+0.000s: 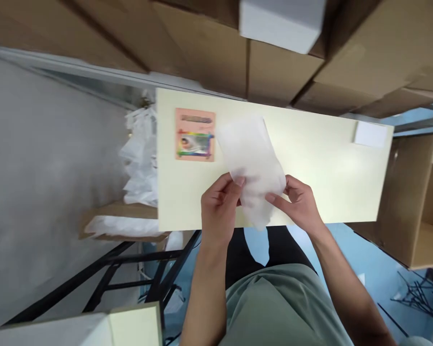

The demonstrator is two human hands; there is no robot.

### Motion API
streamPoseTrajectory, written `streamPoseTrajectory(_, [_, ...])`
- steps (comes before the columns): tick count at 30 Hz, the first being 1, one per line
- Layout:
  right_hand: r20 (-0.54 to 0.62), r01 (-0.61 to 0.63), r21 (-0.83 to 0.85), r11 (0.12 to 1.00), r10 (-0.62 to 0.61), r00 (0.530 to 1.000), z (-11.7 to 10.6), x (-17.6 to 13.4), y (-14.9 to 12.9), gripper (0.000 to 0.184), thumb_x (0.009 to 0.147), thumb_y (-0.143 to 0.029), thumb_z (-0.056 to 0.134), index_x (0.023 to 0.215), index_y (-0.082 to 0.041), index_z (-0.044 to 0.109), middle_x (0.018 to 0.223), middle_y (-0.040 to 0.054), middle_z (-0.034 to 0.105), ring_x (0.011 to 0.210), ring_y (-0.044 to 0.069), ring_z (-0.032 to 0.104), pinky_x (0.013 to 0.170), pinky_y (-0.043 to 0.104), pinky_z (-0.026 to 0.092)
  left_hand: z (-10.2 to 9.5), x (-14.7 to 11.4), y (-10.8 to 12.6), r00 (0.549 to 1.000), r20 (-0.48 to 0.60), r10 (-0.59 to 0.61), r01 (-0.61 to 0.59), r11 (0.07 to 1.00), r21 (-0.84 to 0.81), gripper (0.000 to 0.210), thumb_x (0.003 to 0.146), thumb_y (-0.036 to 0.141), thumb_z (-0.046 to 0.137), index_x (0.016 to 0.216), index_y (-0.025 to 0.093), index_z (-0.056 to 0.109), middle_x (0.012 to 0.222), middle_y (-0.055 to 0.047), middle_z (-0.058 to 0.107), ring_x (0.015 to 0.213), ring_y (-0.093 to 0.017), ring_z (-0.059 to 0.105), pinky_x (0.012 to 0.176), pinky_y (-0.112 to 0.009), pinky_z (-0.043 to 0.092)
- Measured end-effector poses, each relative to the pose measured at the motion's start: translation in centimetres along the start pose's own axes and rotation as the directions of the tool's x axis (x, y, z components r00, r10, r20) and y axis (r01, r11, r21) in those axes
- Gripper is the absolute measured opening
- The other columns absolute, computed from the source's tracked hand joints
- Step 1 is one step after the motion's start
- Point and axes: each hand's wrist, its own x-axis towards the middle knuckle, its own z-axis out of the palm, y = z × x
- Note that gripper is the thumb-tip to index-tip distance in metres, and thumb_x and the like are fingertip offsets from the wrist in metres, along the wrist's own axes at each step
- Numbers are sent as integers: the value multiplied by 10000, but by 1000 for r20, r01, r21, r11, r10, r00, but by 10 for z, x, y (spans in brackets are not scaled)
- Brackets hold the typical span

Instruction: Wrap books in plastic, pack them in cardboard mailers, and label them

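Note:
Both of my hands hold a thin, translucent white plastic bag [250, 154] above the near part of the cream tabletop [321, 168]. My left hand [222, 202] pinches its left edge between thumb and fingers. At the opposite edge my right hand [298, 199] has its thumb on top and its fingers curled behind. The bag hangs limp and slightly creased, with its far end lying toward the back of the table. Whether anything is inside it I cannot tell. A pink booklet [195, 134] with a rainbow-framed picture lies flat, left of the bag.
Cardboard boxes [209, 53] line the back edge, with a white box [283, 21] among them. A small white card [371, 134] lies at the far right. White plastic bags [142, 158] are heaped beyond the left edge. An open carton [414, 202] stands right of the table.

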Motion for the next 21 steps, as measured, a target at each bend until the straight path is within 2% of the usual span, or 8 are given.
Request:
streamPoseTrajectory(3, [-51, 23, 48, 999, -21, 998, -60, -16, 13, 336, 887, -573, 871, 970, -268, 758, 981, 21, 815, 946, 229, 772, 885, 418, 665, 59, 3, -20, 997, 71, -6, -1, 995, 100, 347, 861, 555, 914, 1016, 248, 862, 779, -11, 768, 620, -146, 623, 505, -251, 521])
streamPoseTrajectory(5, [-72, 18, 84, 996, -12, 997, -93, -21, 23, 357, 873, -556, 886, 1031, -275, 732, 949, 3, 807, 905, 213, 768, 859, 399, 658, 91, 7, -33, 995, 99, 14, -30, 985, 170, 343, 874, 549, 903, 1010, 237, 859, 794, -21, 780, 652, -160, 654, 529, -257, 531])
streamPoseTrajectory(9, [-132, -44, 51, 998, 50, 990, -134, -12, 49, 379, 885, -534, 867, 1114, -273, 714, 812, -43, 740, 757, 167, 688, 748, 330, 597, 134, 23, -64, 985, 156, 77, -124, 941, 314, 297, 938, 519, 839, 998, 228, 841, 850, -39, 798, 787, -193, 724, 642, -270, 574])
streamPoseTrajectory(11, [-227, -116, -39, 992, 104, 968, -144, -2, 65, 316, 923, -533, 814, 1038, -257, 712, 768, -46, 693, 691, 151, 622, 654, 297, 526, 145, 33, -82, 979, 169, 111, -172, 897, 407, 277, 976, 496, 785, 1001, 221, 819, 900, -43, 808, 811, -187, 725, 684, -276, 576])
streamPoseTrajectory(13, [-347, -229, -183, 956, 155, 925, -148, 6, 80, 265, 946, -486, 786, 1014, -245, 699, 775, -38, 675, 671, 148, 585, 610, 289, 465, 150, 44, -98, 977, 153, 149, -208, 824, 526, 257, 1012, 466, 724, 1025, 220, 796, 942, -39, 810, 787, -170, 706, 707, -286, 571])
streamPoseTrajectory(16, [-488, -352, -408, 843, 124, 864, -143, 14, 96, 269, 950, -363, 786, 1168, -240, 687, 886, -6, 715, 759, 173, 632, 657, 302, 477, 153, 55, -115, 960, 111, 255, -257, 658, 707, 207, 1030, 400, 692, 1131, 236, 765, 1026, -35, 800, 743, -152, 673, 742, -315, 581])
streamPoseTrajectory(18, [-531, -348, -494, 797, 41, 847, -137, 16, 101, 315, 968, -320, 766, 1255, -236, 665, 1002, 38, 748, 861, 199, 679, 701, 315, 508, 153, 56, -121, 921, 105, 376, -310, 540, 782, 289, 995, 352, 738, 1267, 253, 728, 1171, -63, 772, 796, -168, 682, 779, -346, 602])
streamPoseTrajectory(21, [-538, -289, -544, 788, -63, 840, -132, 17, 106, 178, 1052, -295, 643, 1211, -219, 672, 1082, 92, 763, 920, 211, 707, 718, 323, 523, 156, 49, -130, 864, 169, 475, -391, 419, 819, 402, 972, 298, 759, 1363, 264, 678, 1301, -92, 698, 852, -179, 684, 801, -365, 618])
